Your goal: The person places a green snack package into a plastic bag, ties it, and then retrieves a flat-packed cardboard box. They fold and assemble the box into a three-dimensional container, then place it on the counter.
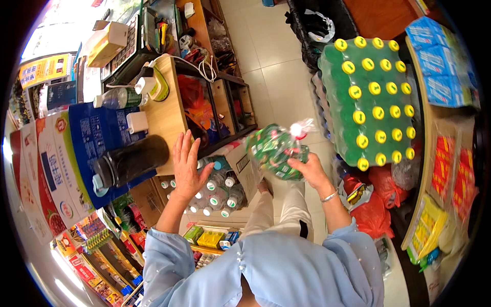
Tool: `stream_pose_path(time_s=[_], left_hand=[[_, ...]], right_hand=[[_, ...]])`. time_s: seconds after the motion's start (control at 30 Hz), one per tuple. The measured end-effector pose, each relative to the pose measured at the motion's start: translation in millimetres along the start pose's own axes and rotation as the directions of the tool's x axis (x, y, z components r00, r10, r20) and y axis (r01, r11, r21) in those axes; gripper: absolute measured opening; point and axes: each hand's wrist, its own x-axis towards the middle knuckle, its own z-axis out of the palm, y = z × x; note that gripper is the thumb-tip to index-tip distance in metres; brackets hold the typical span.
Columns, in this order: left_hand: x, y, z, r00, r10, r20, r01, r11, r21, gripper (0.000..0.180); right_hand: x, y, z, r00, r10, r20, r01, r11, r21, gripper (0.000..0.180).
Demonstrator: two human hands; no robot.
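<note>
Nearest, the person's pale blue sleeves come up from the lower edge. Just beyond them, the right hand is closed on a clear plastic bag stuffed with small green wrapped sweets, its neck tied off with a red-and-white twist at the upper right. The bag hangs in the air over the floor, between the wooden desk on the left and the shrink-wrapped pack of green bottles with yellow caps on the right. It looks soft and lumpy, of modest weight, with film that is likely slick and crinkly; the contents would shift if squeezed, so I would judge the tied neck or a cupped palm under the belly the surest places to hold it.

The left hand is spread wide, fingers apart, holding nothing, hovering by the near edge of the desk above an open cardboard box of clear water bottles with white caps. A dark cylindrical flask with a pale blue lid lies on its side at the desk's near left corner. Farther off, a white charger block sits on the desk.
</note>
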Motion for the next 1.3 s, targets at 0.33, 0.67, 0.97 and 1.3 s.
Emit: stream_pose_path(time_s=[0.33,0.67,0.97,1.3], left_hand=[[-0.1,-33.5,28.5,0.995,-0.001,0.100,-0.019,0.980,0.199,0.044],[-9.1,-41.3,31.4,0.992,0.003,0.124,-0.032,0.972,0.231,0.039],[-11.5,-43.1,32.7,0.992,0.032,0.126,-0.060,0.972,0.228,0.034],[-12.4,-42.6,33.5,0.993,0.023,0.117,-0.049,0.973,0.226,0.034]], right_hand=[[132.6,34.9,-5.4,0.989,-0.009,-0.148,0.014,1.000,0.028,0.031],[201.5,58.0,29.6,0.992,0.024,0.124,-0.021,0.999,-0.030,0.036],[219.2,75.4,42.3,0.972,0.016,0.235,0.002,0.997,-0.075,0.036],[221.0,73.4,39.3,0.990,-0.052,0.133,0.068,0.991,-0.117,0.039]])
